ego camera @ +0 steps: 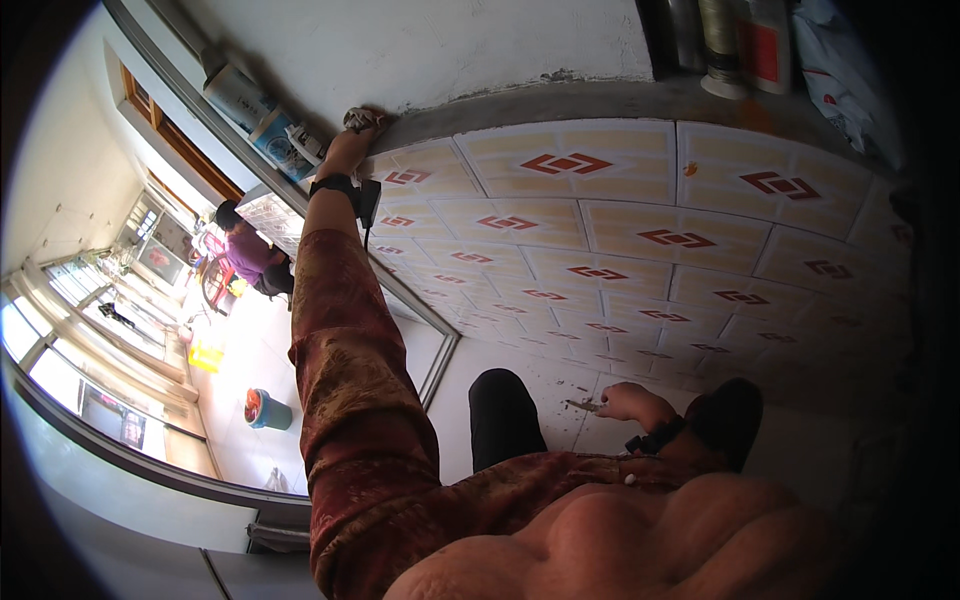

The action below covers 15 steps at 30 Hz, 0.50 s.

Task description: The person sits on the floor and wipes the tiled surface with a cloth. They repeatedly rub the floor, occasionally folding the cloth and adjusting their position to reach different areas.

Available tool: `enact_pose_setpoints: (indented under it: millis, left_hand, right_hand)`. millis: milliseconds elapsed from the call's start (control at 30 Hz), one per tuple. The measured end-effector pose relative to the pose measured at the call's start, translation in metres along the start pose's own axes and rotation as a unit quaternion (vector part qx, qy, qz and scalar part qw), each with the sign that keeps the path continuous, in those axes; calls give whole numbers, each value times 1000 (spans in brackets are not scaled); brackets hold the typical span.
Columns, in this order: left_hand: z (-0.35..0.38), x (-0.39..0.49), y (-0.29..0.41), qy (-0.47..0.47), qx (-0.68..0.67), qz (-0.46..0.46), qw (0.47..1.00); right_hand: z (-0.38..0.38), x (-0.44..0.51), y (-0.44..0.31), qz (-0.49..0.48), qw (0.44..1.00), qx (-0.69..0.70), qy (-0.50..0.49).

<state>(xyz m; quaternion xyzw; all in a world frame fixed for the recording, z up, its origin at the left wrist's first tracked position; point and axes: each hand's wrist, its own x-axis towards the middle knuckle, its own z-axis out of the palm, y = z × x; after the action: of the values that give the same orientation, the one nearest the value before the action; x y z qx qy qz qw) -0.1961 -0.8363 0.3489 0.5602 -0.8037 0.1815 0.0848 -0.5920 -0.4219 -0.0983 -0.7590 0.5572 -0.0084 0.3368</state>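
My left hand point(355, 146) reaches far out over a grey ledge point(525, 103) above a tiled wall face point(570, 161), and grips a crumpled greyish cloth point(364, 118) that rests against the ledge by the white wall. Low down between my knees, my right hand point(626, 401) holds a thin, flat object point(582, 405), too small to identify. Small dark bits of debris point(574, 389) lie scattered on the pale floor tiles beside it. Each wrist wears a black band.
Containers point(281, 142) stand on the ledge past my left hand; bottles point(761, 56) and a plastic bag point(840, 82) are at the upper right. A metal door frame point(442, 360) borders a bright room with a bucket point(270, 411) and a seated person point(251, 251).
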Motion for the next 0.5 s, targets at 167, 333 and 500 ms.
enact_pose_setpoints:
  millis: [167, 333, 500]
  left_hand:
    - [-17, -34, 29, 61, -250, -162, 953]
    - [-41, -77, 80, 60, -392, -162, 904]
    - [-43, -92, 136, 130, -451, -17, 883]
  right_hand:
    - [-6, -10, -8, -33, 999, 9, 16]
    - [-6, -20, -13, -41, 999, 6, 22]
    - [0, -20, -9, -65, 997, -22, 26]
